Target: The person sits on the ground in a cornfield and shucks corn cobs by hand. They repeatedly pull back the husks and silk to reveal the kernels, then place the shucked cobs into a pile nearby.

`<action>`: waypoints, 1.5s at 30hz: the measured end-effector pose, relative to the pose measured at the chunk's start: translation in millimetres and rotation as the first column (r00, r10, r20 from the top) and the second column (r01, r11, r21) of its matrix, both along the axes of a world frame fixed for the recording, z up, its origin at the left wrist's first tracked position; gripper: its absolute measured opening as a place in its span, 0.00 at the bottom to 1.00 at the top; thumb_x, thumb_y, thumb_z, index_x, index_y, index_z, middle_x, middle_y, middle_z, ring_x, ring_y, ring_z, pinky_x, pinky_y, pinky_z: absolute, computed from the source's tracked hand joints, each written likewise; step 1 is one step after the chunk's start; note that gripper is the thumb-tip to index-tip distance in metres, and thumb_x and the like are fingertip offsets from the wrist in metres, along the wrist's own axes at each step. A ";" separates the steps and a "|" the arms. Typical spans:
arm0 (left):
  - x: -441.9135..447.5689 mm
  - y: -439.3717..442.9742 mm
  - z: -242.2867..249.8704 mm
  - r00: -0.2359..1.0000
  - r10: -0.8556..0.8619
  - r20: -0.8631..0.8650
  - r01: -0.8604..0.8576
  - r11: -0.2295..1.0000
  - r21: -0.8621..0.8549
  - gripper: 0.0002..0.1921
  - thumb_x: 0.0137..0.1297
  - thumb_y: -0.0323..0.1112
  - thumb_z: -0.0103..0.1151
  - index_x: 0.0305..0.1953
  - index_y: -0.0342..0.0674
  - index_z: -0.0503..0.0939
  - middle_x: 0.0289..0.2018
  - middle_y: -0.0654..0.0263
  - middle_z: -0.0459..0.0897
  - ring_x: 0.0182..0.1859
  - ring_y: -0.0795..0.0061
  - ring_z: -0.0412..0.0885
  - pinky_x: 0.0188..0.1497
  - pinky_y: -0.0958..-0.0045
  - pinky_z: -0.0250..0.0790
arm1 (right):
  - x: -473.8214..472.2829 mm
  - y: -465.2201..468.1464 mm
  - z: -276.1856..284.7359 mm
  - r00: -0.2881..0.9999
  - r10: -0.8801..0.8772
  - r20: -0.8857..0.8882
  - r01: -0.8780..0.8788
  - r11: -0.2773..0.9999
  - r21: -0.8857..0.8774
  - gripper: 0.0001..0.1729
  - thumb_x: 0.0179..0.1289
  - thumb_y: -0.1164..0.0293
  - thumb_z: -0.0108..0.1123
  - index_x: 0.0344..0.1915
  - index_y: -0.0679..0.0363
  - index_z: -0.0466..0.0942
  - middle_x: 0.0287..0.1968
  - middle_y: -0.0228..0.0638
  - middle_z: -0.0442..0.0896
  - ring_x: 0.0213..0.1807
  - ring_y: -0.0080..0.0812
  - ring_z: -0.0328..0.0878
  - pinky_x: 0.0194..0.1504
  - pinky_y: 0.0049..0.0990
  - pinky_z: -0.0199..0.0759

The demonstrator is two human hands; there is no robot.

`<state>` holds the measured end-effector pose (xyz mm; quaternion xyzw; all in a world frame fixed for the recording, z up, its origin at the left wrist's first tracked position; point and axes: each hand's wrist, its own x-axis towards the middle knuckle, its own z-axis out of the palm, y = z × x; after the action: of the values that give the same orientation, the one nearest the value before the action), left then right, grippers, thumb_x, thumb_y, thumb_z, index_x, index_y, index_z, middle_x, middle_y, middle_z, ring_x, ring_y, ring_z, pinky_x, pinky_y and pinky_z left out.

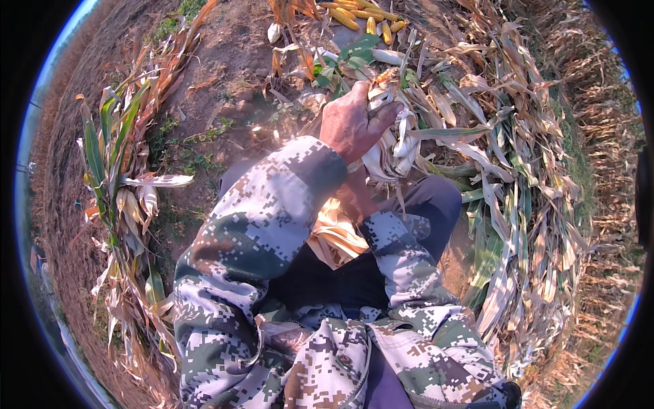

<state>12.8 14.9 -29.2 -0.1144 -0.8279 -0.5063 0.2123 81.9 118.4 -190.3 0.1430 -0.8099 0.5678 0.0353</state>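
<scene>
In camouflage sleeves, both my arms reach forward and meet near the upper middle. My left hand grips pale, peeled-back husk on an ear of corn, its thumb lying across the husk leaves. A bit of orange shows at the ear's upper end. Below and partly behind it is my right hand, whose fingers are hidden, so its hold cannot be told. Loose dry husks lie between my legs. Husked yellow corn ears are heaped on the ground beyond my hands.
Cut corn stalks with dry leaves lie in a long row on the right. Another row of stalks runs along the left. Green leaves stand just past my hands, near a pale husked-over ear. Bare soil shows at the upper left.
</scene>
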 end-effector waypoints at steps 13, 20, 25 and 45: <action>70.4 43.6 -12.0 0.891 -0.411 -0.190 0.341 0.885 -0.317 0.24 0.59 0.50 0.74 0.44 0.37 0.76 0.35 0.59 0.79 0.40 0.56 0.85 0.41 0.55 0.76 | 28.9 -0.2 -2.1 0.992 0.070 0.106 -0.081 0.992 0.101 0.29 0.68 0.71 0.74 0.67 0.63 0.76 0.58 0.34 0.85 0.56 0.29 0.83 0.55 0.30 0.78; 16.7 -36.0 13.0 0.970 0.061 0.235 -0.207 0.717 0.666 0.27 0.69 0.53 0.74 0.50 0.33 0.81 0.40 0.62 0.90 0.41 0.76 0.83 0.47 0.69 0.76 | 30.8 14.2 45.1 0.791 0.251 0.558 0.019 0.901 -0.433 0.30 0.63 0.76 0.78 0.62 0.64 0.75 0.54 0.33 0.84 0.52 0.24 0.84 0.47 0.26 0.85; 7.3 -51.7 -1.6 0.924 -0.028 0.382 -0.369 0.202 0.907 0.21 0.71 0.47 0.74 0.54 0.38 0.82 0.42 0.66 0.85 0.39 0.73 0.82 0.40 0.66 0.77 | 24.9 22.7 77.6 0.909 0.245 0.336 0.066 0.711 -0.700 0.51 0.59 0.59 0.82 0.75 0.67 0.65 0.64 0.42 0.79 0.63 0.34 0.81 0.63 0.33 0.79; 14.6 -38.6 -37.0 0.851 -0.452 0.268 -0.274 0.053 0.960 0.11 0.74 0.37 0.65 0.48 0.36 0.82 0.42 0.57 0.90 0.39 0.66 0.91 0.44 0.65 0.86 | 33.2 31.0 151.2 0.989 0.019 -0.145 -0.078 0.909 -0.409 0.38 0.69 0.52 0.74 0.67 0.69 0.76 0.53 0.41 0.87 0.59 0.35 0.80 0.68 0.38 0.68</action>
<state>27.4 -23.7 -66.3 0.1477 -0.2613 -0.9534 -0.0311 115.2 149.5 -39.0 0.1913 -0.6633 0.7156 0.1066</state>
